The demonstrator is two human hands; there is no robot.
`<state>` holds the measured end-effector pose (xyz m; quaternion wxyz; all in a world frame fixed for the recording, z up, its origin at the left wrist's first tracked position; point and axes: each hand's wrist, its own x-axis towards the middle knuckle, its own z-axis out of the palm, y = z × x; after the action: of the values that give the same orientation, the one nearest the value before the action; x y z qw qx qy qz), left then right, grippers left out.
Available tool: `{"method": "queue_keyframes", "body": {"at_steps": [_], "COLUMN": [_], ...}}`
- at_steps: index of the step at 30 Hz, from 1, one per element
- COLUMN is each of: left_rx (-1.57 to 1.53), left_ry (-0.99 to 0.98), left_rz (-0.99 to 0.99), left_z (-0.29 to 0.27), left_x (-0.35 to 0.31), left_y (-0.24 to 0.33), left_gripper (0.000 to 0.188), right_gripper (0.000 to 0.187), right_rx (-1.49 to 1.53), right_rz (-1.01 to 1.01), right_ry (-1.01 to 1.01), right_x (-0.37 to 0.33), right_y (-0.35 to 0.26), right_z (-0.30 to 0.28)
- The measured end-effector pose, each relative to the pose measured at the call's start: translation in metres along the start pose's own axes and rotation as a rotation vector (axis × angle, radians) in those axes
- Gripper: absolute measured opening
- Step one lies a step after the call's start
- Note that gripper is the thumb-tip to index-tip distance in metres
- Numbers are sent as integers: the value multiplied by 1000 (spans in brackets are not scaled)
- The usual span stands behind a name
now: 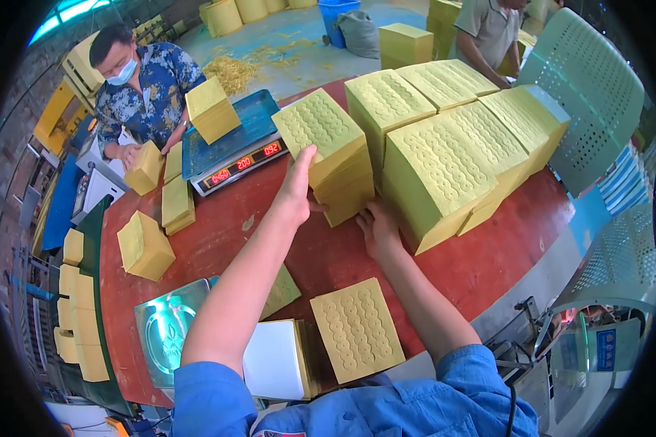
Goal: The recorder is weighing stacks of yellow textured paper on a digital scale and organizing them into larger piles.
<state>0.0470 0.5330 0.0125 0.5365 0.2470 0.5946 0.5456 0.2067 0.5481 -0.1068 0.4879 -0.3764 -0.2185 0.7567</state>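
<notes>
Left hand (297, 191): fingers grasping left side of tall stack of bumpy yellow paper (328, 156). Right hand (379, 231): bent fingers at stack's low right corner; cannot tell if squeezing. Stack in middle of red table (222, 226). Just right: big yellow paper stacks (444, 164), close together. Near side: shorter yellow stack (357, 331). Far left: digital scale (251, 149), yellow block (213, 109) on top. Beyond scale: co-worker (149, 91) touching another yellow block (145, 169).

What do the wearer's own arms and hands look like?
Blue sleeves end around the elbows, leaving the forearms bare. The left hand and right hand show no gloves or watch. A thin black cord runs beside the right sleeve.
</notes>
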Motion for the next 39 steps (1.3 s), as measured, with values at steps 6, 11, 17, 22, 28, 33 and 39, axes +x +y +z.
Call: {"method": "queue_keyframes", "body": {"at_steps": [6, 11, 17, 22, 28, 33, 39], "left_rx": [60, 82, 121, 34, -88, 6, 38], "left_ry": [-75, -81, -104, -69, -320, -207, -101], "left_rz": [-49, -12, -8, -25, -122, -88, -82], "left_z": [-9, 4, 7, -14, -12, 14, 28], "left_x": [21, 18, 18, 8, 15, 30, 36], "left_y": [9, 6, 15, 21, 27, 26, 31], "left_gripper": [81, 75, 82, 111, 90, 75, 73], "right_gripper": [52, 63, 56, 54, 31, 28, 25], "right_rx": [-104, -203, -255, -578, -1094, -1210, -1343], "right_rz": [48, 17, -3, -169, -635, -712, -860], "right_ry": [14, -33, -20, -182, -139, 12, -46], "right_x": [16, 15, 8, -59, -156, -169, -164], "right_y": [-1, 2, -3, -13, -56, -48, -43], "right_z": [1, -10, -13, -45, -110, -154, -151]}}
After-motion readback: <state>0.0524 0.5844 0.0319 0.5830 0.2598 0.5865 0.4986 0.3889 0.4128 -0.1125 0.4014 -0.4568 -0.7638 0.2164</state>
